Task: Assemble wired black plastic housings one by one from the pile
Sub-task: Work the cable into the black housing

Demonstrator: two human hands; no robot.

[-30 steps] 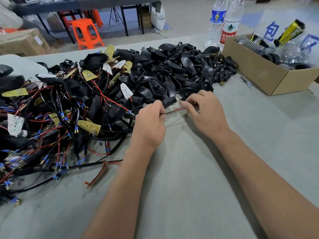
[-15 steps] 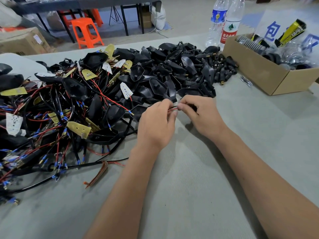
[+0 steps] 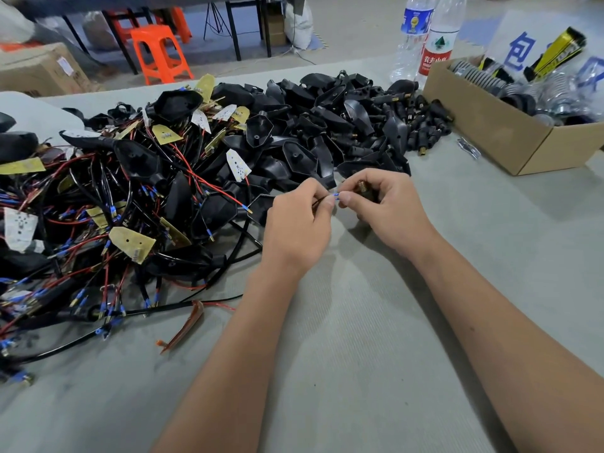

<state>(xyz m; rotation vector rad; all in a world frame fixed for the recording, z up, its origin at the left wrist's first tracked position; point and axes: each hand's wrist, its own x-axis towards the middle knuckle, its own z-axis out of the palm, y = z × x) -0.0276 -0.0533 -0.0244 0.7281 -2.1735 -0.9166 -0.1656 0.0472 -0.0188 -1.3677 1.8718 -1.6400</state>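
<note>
A big pile of black plastic housings (image 3: 313,125) covers the far middle of the grey table; to its left lies a tangle of wired housings (image 3: 137,165) with red and black leads and small circuit boards. My left hand (image 3: 299,223) pinches a thin wire with a blue tip (image 3: 334,195) just in front of the pile. My right hand (image 3: 382,207) meets it fingertip to fingertip, pinching the same blue tip and holding a small black piece with a brass threaded end (image 3: 362,186). Most of that piece is hidden by my fingers.
A cardboard box (image 3: 510,138) of metal and plastic parts stands at the far right, with two water bottles (image 3: 425,40) behind it. A loose brown strip (image 3: 184,328) lies on the table near my left forearm. An orange stool (image 3: 157,53) stands beyond the table.
My two hands have drawn together: the stretch of wire between them has closed up and the fingertips now meet at its blue tip.
</note>
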